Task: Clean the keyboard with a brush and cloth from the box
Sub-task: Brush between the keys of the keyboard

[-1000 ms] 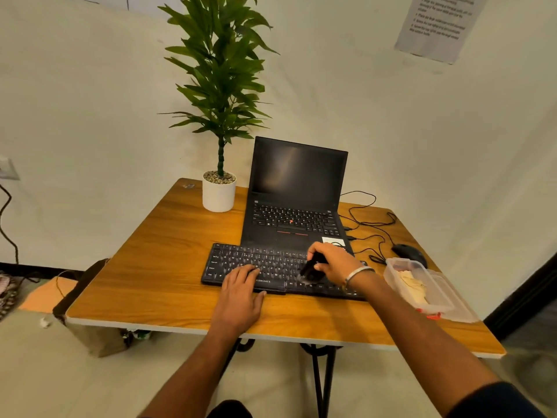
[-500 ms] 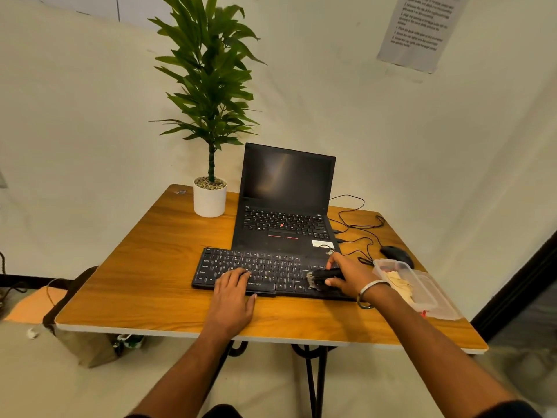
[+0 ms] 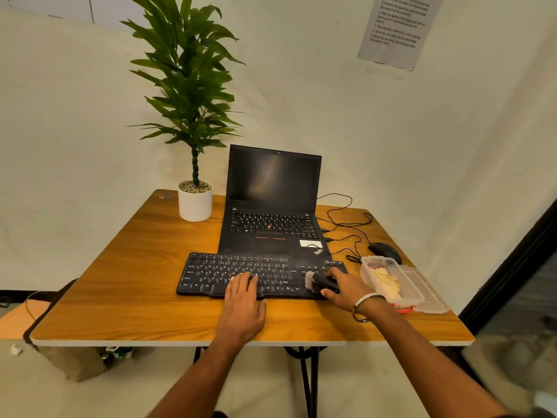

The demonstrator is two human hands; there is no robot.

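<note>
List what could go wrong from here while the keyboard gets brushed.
1. The right hand works the brush at the right end of the keyboard, close to the open plastic box; a wide stroke might knock it toward the table edge.
2. The left hand rests on the keys and may press them.
3. Swept dust could land on the laptop just behind.

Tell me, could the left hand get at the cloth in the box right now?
Probably not easily: the left hand rests on the keyboard, and the right hand holding the brush lies between it and the box. The cloth itself lies uncovered.
</note>
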